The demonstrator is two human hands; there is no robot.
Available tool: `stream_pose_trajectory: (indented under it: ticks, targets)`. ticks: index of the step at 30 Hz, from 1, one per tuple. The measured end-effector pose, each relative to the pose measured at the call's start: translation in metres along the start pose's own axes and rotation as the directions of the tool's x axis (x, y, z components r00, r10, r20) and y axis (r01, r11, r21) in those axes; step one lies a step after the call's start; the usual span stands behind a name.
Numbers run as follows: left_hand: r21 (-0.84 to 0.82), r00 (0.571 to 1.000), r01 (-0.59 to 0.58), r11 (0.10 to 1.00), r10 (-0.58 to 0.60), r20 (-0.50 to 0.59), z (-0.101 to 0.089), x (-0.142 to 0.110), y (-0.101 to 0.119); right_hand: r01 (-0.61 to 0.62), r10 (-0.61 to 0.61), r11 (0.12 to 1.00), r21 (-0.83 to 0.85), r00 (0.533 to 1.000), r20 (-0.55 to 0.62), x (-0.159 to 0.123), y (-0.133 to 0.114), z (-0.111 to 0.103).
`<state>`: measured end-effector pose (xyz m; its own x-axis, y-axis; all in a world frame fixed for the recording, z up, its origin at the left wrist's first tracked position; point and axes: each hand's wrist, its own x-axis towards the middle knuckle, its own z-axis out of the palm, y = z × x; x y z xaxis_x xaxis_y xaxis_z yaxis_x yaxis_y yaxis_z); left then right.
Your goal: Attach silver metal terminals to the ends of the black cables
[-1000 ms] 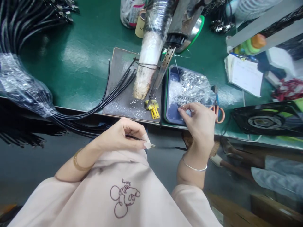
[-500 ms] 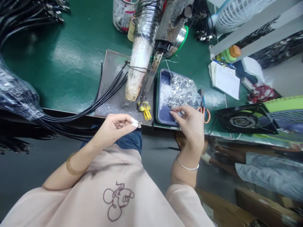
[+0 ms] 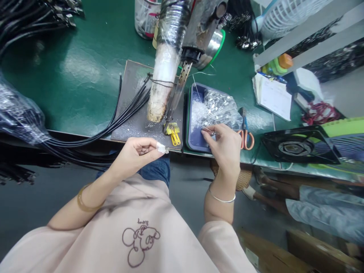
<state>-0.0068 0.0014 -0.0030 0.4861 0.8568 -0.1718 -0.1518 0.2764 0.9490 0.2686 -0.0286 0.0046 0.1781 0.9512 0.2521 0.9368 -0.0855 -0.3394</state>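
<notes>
My left hand (image 3: 142,151) is in a pinch at the front edge of the bench, white tape around one fingertip. A small metal piece (image 3: 167,150) pokes out between the thumb and that taped finger. Over the front of a blue tray (image 3: 195,138), my right hand (image 3: 224,146) has thumb and fingers drawn together. Whatever lies in that pinch is too small to make out. Inside the tray are a clear bag of small metal parts (image 3: 223,108) and loose whitish bits (image 3: 198,113). A yellow clip-like part (image 3: 174,135) lies between my hands under a soldering iron (image 3: 178,93).
A wrapped white tube (image 3: 163,79) overhangs the dark board (image 3: 132,121). Black cables (image 3: 93,142) reach in from the left. Orange-handled scissors (image 3: 247,136) lie right of the tray, before a black fan (image 3: 295,146). Behind stands a solder spool (image 3: 213,49). Another person's legs (image 3: 309,204) show at right.
My right hand has shifted slightly left over the tray, its fingers still together. The left hand keeps its pinch on the small metal piece. The view has moved a little.
</notes>
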Motion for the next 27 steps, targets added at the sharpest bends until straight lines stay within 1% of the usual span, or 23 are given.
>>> stream_pose_trajectory:
  ticks: [3,5,6,8,9,10,12,13,14,16,17,18,20,22,24,27]
  targets:
    - [0.028,0.997,-0.030,0.999,0.032,-0.069,0.004,0.000,0.000,-0.025,0.022,0.999,0.048,0.999,0.049,0.000,-0.001,-0.001]
    - [0.057,0.990,-0.061,0.997,0.067,-0.121,0.006,-0.001,-0.001,-0.049,0.045,0.995,0.089,0.998,0.050,-0.003,-0.004,-0.001]
    - [0.076,0.986,-0.074,0.994,0.084,-0.143,0.008,-0.001,-0.002,-0.073,0.070,0.990,0.118,0.997,0.029,-0.006,-0.006,0.000]
    - [0.122,0.978,-0.099,0.988,0.119,-0.169,0.010,-0.002,-0.003,-0.133,0.151,0.967,0.218,0.986,-0.067,-0.014,-0.016,0.000]
    - [0.147,0.975,-0.113,0.983,0.138,-0.175,0.011,-0.003,-0.004,-0.156,0.200,0.945,0.288,0.971,-0.130,-0.019,-0.022,0.001]
    - [0.173,0.971,-0.126,0.977,0.157,-0.180,0.012,-0.004,-0.004,-0.161,0.244,0.915,0.369,0.950,-0.192,-0.024,-0.030,0.001]
    - [0.235,0.962,-0.157,0.959,0.203,-0.185,0.014,-0.005,-0.004,-0.105,0.280,0.846,0.523,0.922,-0.268,-0.035,-0.048,0.003]
    - [0.276,0.955,-0.174,0.945,0.231,-0.187,0.015,-0.006,-0.005,-0.070,0.271,0.808,0.585,0.926,-0.263,-0.039,-0.057,0.004]
    - [0.324,0.946,-0.196,0.925,0.266,-0.187,0.016,-0.007,-0.005,-0.044,0.240,0.772,0.635,0.944,-0.227,-0.043,-0.065,0.006]
    - [0.440,0.917,-0.259,0.860,0.362,-0.168,0.017,-0.009,-0.006,-0.026,0.157,0.716,0.697,0.980,-0.125,-0.049,-0.079,0.012]
    - [0.500,0.897,-0.294,0.815,0.416,-0.151,0.017,-0.010,-0.006,-0.026,0.123,0.703,0.711,0.989,-0.086,-0.051,-0.085,0.015]
    - [0.554,0.874,-0.326,0.766,0.467,-0.132,0.017,-0.010,-0.007,-0.026,0.106,0.699,0.714,0.992,-0.068,-0.052,-0.089,0.020]
    - [0.637,0.827,-0.377,0.672,0.554,-0.095,0.017,-0.011,-0.008,-0.020,0.106,0.712,0.702,0.991,-0.080,-0.053,-0.095,0.028]
    - [0.687,0.794,-0.405,0.603,0.604,-0.063,0.017,-0.011,-0.009,-0.015,0.107,0.734,0.679,0.990,-0.094,-0.053,-0.099,0.033]
    - [0.711,0.774,-0.426,0.559,0.632,-0.034,0.018,-0.011,-0.010,-0.010,0.083,0.751,0.661,0.993,-0.080,-0.053,-0.101,0.036]
    - [0.724,0.757,-0.445,0.527,0.653,-0.009,0.018,-0.010,-0.011,0.007,0.042,0.764,0.645,0.997,-0.061,-0.054,-0.101,0.036]
